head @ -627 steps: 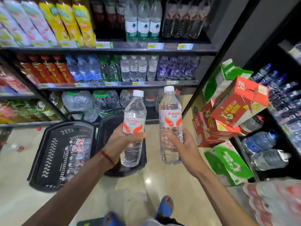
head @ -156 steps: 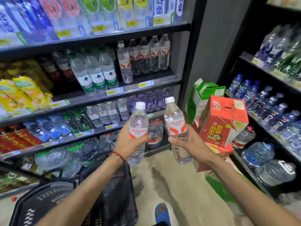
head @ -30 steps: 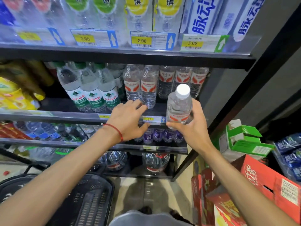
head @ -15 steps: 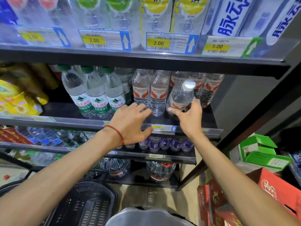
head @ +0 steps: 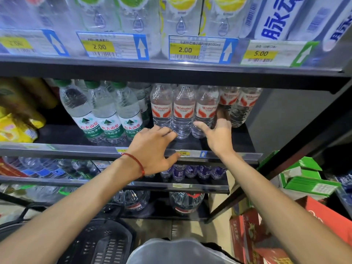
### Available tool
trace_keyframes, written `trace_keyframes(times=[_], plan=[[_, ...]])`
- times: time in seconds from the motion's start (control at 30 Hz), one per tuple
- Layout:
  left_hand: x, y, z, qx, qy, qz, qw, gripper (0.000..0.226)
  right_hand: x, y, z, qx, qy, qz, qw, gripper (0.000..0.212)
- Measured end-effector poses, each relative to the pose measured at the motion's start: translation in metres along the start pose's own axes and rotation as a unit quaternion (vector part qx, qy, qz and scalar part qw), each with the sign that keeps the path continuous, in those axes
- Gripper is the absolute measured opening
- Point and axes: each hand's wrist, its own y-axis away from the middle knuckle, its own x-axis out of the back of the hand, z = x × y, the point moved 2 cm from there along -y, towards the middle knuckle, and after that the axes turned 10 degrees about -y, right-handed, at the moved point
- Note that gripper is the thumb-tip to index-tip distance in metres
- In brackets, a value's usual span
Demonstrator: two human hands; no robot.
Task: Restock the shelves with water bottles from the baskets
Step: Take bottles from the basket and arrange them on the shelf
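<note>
Three red-labelled water bottles stand in a front row on the middle shelf point(head: 57, 149), with more behind them. My right hand point(head: 217, 138) holds the rightmost water bottle point(head: 206, 109) low down, thumb across its front and fingers at its right side; the bottle stands upright on the shelf. My left hand point(head: 152, 147) hovers over the shelf's front edge with relaxed fingers that reach the base of the left red-labelled bottle point(head: 162, 109), and it holds nothing. A black basket point(head: 99, 242) sits on the floor below my left arm.
Green-labelled bottles point(head: 106, 119) stand left of the red-labelled row. The shelf above point(head: 171, 71) hangs low over the bottle tops and carries price tags. Lower shelves hold small and large bottles. Red and green cartons point(head: 308, 187) are stacked at the right.
My right hand has brought the tilted bottle upright onto the shelf, beside the two front red-labelled ones. My left hand has stayed at the shelf edge.
</note>
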Motion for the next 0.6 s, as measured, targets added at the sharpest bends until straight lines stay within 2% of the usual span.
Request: trace_keyframes(times=[0.1, 0.27, 0.43, 0.6], plan=[[0.001, 0.004, 0.002, 0.005, 0.018, 0.002, 1.000, 0.068, -0.001, 0.006, -0.003, 0.007, 0.022, 0.004, 1.000, 0.048], [0.005, 0.013, 0.000, 0.018, 0.049, -0.015, 0.999, 0.065, 0.006, 0.023, -0.010, -0.007, 0.143, -0.016, 0.990, 0.044], [0.017, 0.022, -0.001, 0.040, 0.051, -0.033, 0.997, 0.066, 0.028, 0.050, -0.022, 0.024, 0.213, 0.013, 0.977, 0.052], [0.032, 0.037, 0.002, 0.049, 0.047, -0.046, 0.997, 0.070, 0.048, 0.076, -0.040, 0.105, 0.296, -0.018, 0.949, 0.039]])
